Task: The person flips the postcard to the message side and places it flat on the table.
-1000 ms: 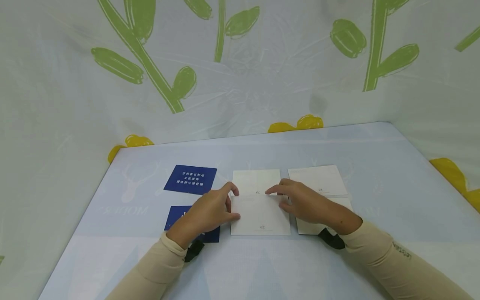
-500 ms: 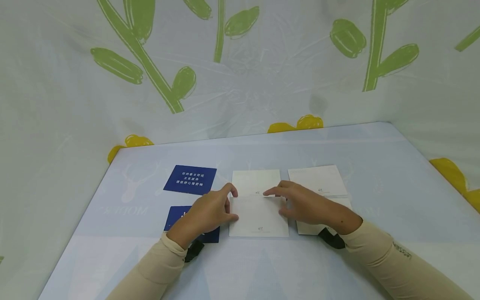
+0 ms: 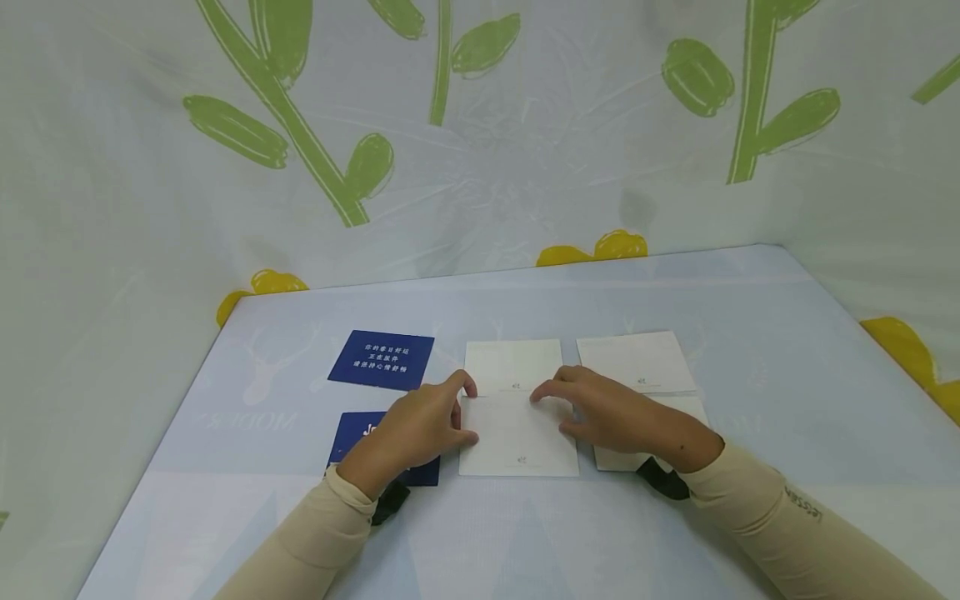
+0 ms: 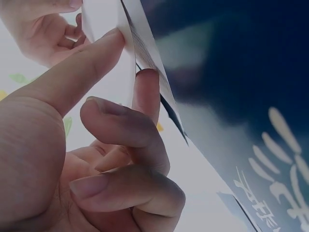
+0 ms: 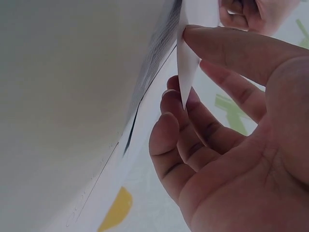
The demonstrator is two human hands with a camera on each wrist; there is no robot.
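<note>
A white card with a small printed mark lies at the front middle of the table, its far edge against another white card behind it. My left hand holds its left side; in the left wrist view the thumb presses the card face and a finger sits at its edge. On the right side, my right hand pinches the same card; its thumb and curled fingers take the edge in the right wrist view. The left forearm and hand cover part of the near blue card.
Behind the left hand lies a second blue card with white lettering. Two more white cards stand in a column at the right, the far one fully visible, the near one partly under the right wrist. A patterned cloth wall rises behind the table.
The front middle white card has shifted slightly toward me and a little left, and both hands moved down slightly with it. The other cards have stayed put.
</note>
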